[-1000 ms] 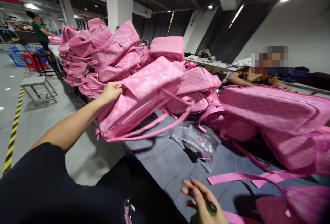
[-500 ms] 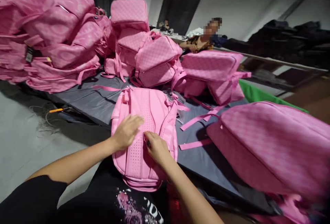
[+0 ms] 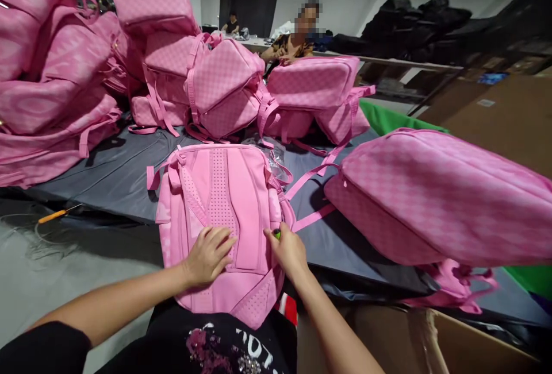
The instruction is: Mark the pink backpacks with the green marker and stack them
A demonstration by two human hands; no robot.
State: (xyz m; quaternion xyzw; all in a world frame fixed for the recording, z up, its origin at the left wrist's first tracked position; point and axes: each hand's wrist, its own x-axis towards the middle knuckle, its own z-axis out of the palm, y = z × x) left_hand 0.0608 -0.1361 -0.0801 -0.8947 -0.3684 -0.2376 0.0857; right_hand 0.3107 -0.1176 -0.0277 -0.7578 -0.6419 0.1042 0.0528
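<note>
A pink backpack lies in front of me at the table edge, its padded, dotted back panel and straps facing up. My left hand rests on the lower middle of that panel, fingers spread a little and holding nothing. At the right side of the backpack, my right hand is closed around a small green and black tool, most of which is hidden by the fingers.
Pink bags are piled at the left and centre back. A large checkered bag lies right. An orange-handled tool is at the left edge. A person sits behind; a cardboard box stands lower right.
The view has shifted right. The backpack appears turned, with one strap now across its upper left. My right hand has moved from the panel's middle to its right side; my left hand has moved lower.
</note>
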